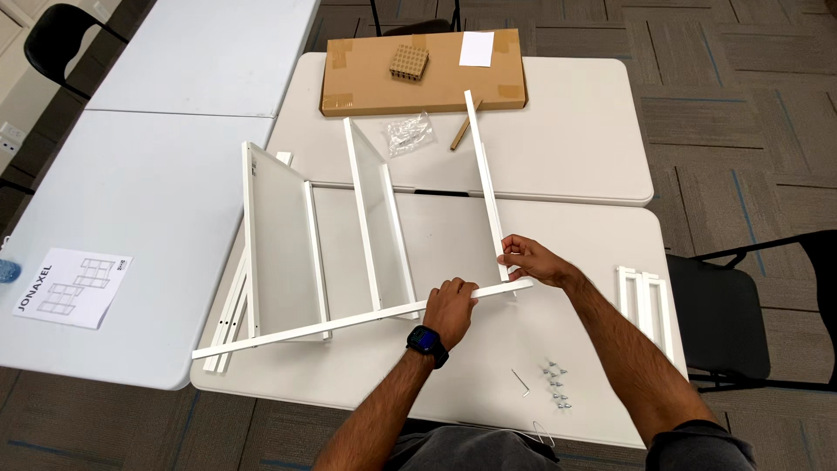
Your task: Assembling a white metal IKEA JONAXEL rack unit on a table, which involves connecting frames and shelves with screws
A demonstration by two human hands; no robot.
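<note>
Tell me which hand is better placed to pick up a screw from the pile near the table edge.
Probably right. The right hand pinches the upright white bar on the side where the screws lie, beside the hex key. The left hand grips the long white rail, farther off.

Screws [555,388] — too small to tell apart.

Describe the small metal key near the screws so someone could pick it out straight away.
Start at the near white table, on the right hand side. Just left of the cluster of screws lies the hex key, alone. It is one thin bent rod, while the screws are short and heaped together.
</note>
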